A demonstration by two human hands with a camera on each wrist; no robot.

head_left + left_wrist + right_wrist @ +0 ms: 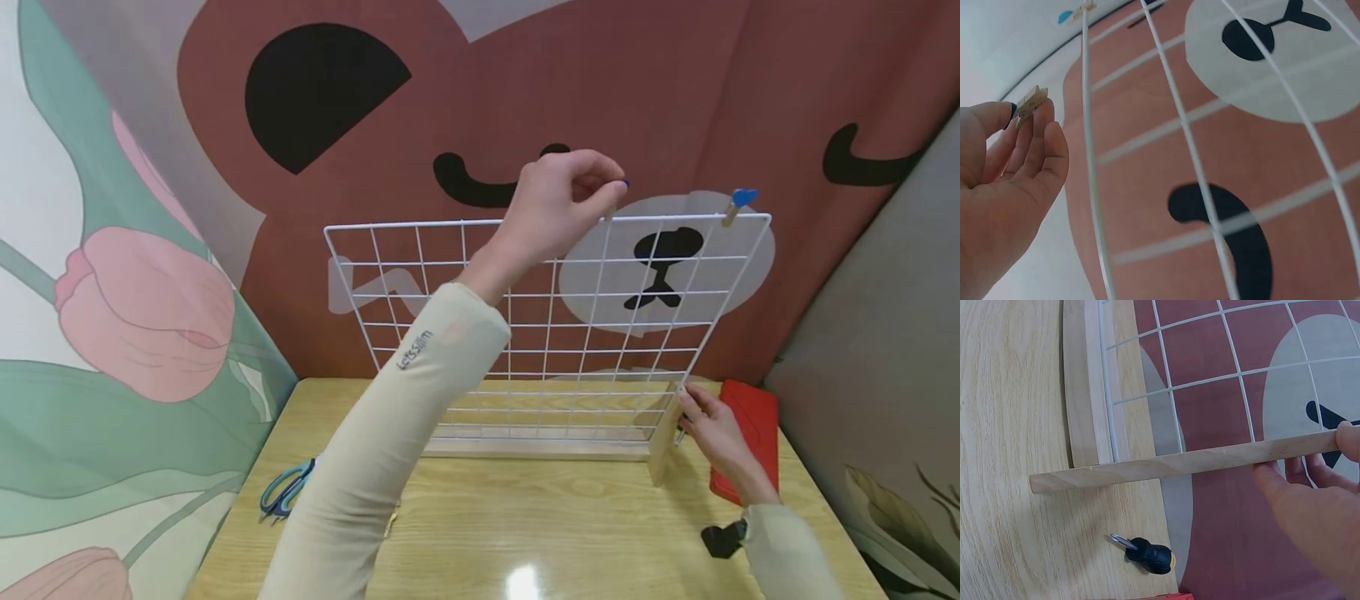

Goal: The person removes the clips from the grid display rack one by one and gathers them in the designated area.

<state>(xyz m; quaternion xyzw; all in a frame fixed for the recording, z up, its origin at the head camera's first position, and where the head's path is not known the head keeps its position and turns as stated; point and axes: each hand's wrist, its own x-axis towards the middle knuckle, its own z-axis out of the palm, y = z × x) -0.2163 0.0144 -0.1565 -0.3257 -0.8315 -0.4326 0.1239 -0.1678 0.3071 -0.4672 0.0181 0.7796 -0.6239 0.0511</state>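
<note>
In the head view my left hand [555,204] is raised over the top wire of a white wire grid panel [420,223]. Between thumb and fingers it pinches a small wooden clothespin [1032,101] with a blue end, largely hidden by the hand in the head view. A second clothespin, topped by a blue heart [742,197], is clipped on the top wire near the right corner. Low at the right side, my right hand [716,429] grips the wooden side post [1147,467] of the stand, thumb on one face and fingers on the other.
A wooden base bar [540,450] runs along the grid's bottom. To the right lies a red case [753,425], and a stubby black screwdriver [1150,557] is beside the post. Blue-handled scissors [283,490] lie on the table's left. A printed curtain [637,100] hangs behind the grid.
</note>
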